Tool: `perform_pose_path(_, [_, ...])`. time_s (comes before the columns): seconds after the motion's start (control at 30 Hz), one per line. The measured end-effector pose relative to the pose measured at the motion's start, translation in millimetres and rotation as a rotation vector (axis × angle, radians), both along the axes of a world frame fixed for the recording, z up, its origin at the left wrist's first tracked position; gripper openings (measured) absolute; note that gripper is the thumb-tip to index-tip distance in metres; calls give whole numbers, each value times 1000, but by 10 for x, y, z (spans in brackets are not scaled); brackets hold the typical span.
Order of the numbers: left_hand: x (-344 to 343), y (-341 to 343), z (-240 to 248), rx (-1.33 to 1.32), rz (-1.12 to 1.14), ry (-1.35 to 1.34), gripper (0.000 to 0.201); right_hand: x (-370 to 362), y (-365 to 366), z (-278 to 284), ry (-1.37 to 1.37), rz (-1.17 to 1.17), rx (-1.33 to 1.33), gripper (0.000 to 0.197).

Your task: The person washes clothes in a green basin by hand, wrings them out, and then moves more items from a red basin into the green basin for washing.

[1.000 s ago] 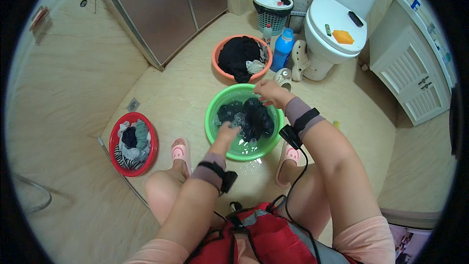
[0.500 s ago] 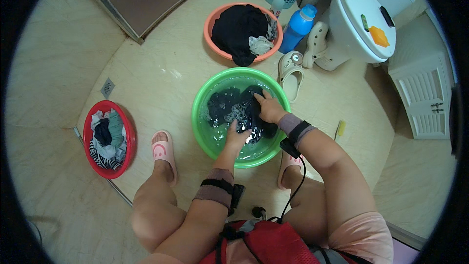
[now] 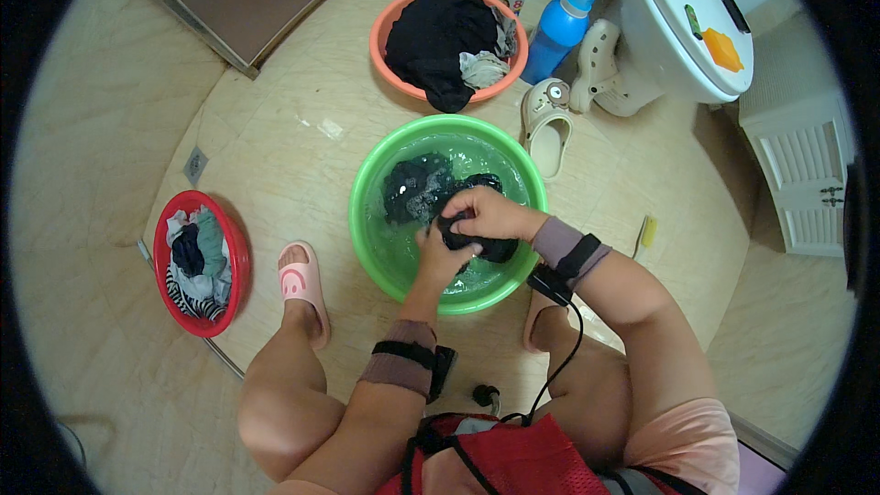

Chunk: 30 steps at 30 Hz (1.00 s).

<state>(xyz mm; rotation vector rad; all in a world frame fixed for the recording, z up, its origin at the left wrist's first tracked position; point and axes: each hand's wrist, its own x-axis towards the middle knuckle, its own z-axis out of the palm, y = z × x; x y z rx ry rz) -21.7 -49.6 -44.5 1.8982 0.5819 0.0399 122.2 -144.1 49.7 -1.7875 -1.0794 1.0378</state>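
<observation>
A round green basin [image 3: 357,220] of water stands on the floor between my feet, with dark wet clothing [image 3: 417,183] partly under the surface. My left hand [image 3: 445,255] and my right hand [image 3: 490,216] meet over its middle, bunching a black piece of cloth [image 3: 497,249] between them. The right hand's fingers are curled over the cloth from above, while the left grips it from the near side. A little foam floats beside the fabric. What kind of garment it is cannot be made out.
Beyond stands an orange basin [image 3: 378,60] of dark and grey clothes; at left, a red basin [image 3: 242,266] of laundry. A blue bottle [image 3: 555,37], beige clogs [image 3: 548,133], a toilet [image 3: 674,55] and a yellow-handled brush [image 3: 648,231] are to the right.
My hands have come together and gathered up the dark cloth. The right hand has drawn nearer and lifted from the spread fabric. The view has shifted slightly.
</observation>
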Motion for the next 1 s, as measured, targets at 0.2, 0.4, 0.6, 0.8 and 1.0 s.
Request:
perform_pose_path(0.2, [409, 280, 1026, -357, 113, -185, 22, 262, 18, 132, 125, -312, 137, 75])
perform_pose_path(0.4, [522, 372, 1662, -944, 175, -424, 25, 207, -197, -90, 499, -189, 109, 96])
perform_pose_path(0.6, [553, 565, 1986, -955, 215, -545, 26, 244, -150, 46, 389, -290, 151, 53])
perform_pose_path(0.8, [480, 930, 1645, -424, 272, -405, 18, 476, -221, 448, 382, -580, 313, 22])
perform_pose_path(1.0, [359, 1001, 814, 477, 14, -9, 24, 251, -58, -7, -316, -372, 58, 26])
